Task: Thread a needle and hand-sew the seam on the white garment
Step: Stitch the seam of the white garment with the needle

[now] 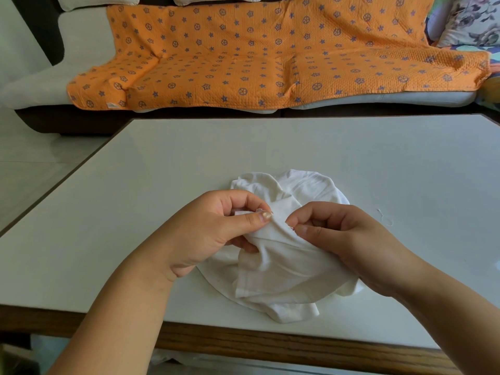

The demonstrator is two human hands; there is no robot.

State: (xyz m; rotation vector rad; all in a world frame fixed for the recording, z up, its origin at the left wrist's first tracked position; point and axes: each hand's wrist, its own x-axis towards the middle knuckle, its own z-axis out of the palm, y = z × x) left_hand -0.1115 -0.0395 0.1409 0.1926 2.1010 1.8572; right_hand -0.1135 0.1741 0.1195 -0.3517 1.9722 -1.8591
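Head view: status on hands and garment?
Left hand and right hand both pinching a fold of the white garment on the table. Needle not visible. Loose thread lying right of garment, nothing blocking.

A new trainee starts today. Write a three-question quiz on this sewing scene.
1. True or false: the left hand and right hand both pinch the white garment.
2. The loose thread lies: A) on the table, right of the garment; B) left of the garment; C) on the floor.
3. Fill in: the blanket on the sofa is ___.

Key: 1 true; 2 A; 3 orange.
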